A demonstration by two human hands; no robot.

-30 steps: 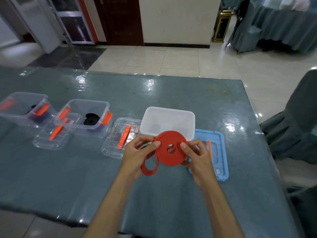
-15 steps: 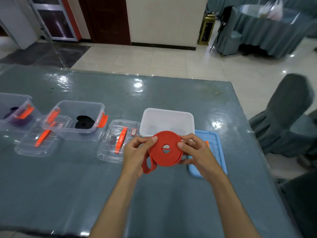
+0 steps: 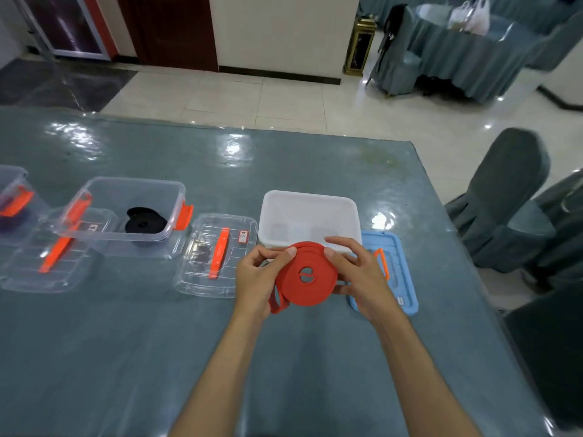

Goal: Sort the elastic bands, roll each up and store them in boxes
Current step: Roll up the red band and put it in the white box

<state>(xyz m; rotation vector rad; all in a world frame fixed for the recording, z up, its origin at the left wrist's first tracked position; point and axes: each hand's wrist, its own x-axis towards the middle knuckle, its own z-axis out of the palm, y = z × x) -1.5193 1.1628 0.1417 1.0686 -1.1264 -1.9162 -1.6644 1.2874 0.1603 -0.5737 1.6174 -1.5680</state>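
On the tabletop (image 3: 157, 357), a clear box (image 3: 132, 209) with a coiled black band (image 3: 145, 220) is seen at the left, with loose lids near it. The white box (image 3: 310, 216) stands open and unblocked just beyond the hands, likely for the red band (image 3: 304, 274). That band is held above the tabletop as a nearly finished coil, pinched at its rim by the left hand (image 3: 257, 279) and right hand (image 3: 359, 279), its loose tail hanging at the near left.

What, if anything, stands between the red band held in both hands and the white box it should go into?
Nothing visible does. The red band, held by the left hand and right hand, sits just in front of the open white box, whose blue lid lies beside it.
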